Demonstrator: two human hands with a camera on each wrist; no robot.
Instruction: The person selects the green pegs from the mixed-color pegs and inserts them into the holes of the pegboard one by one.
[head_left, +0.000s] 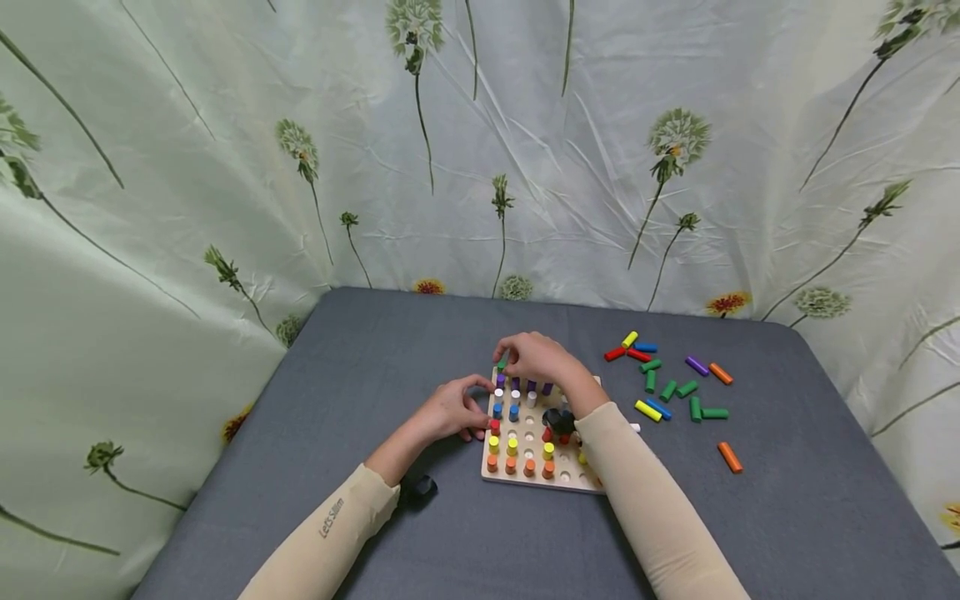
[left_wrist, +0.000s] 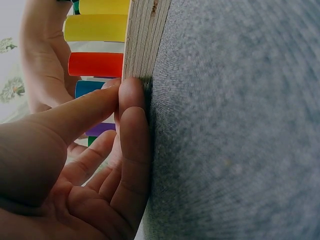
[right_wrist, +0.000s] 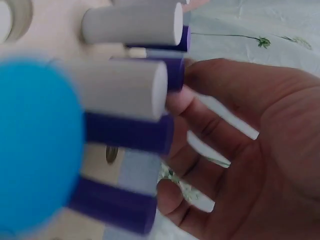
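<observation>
A wooden pegboard (head_left: 573, 485) holds rows of orange, yellow, red, blue, white and purple pegs. My left hand (head_left: 448, 408) grips its left edge; in the left wrist view, thumb and fingers meet the layered wooden side (left_wrist: 143, 40) beside a red peg (left_wrist: 96, 64). Over the far left corner, my right hand (head_left: 538, 357) reaches down and pinches a green peg (head_left: 502, 365). In the right wrist view, purple pegs (right_wrist: 112, 205) and white pegs (right_wrist: 132, 24) stand in front of the right hand (right_wrist: 280, 145), hiding its fingertips and the green peg.
Loose green pegs (head_left: 668, 390) lie right of the board with red, blue, yellow, purple and orange ones. A single orange peg (head_left: 730, 457) lies nearer the front. Behind the grey table (head_left: 375, 350) hangs a flowered curtain (head_left: 585, 208).
</observation>
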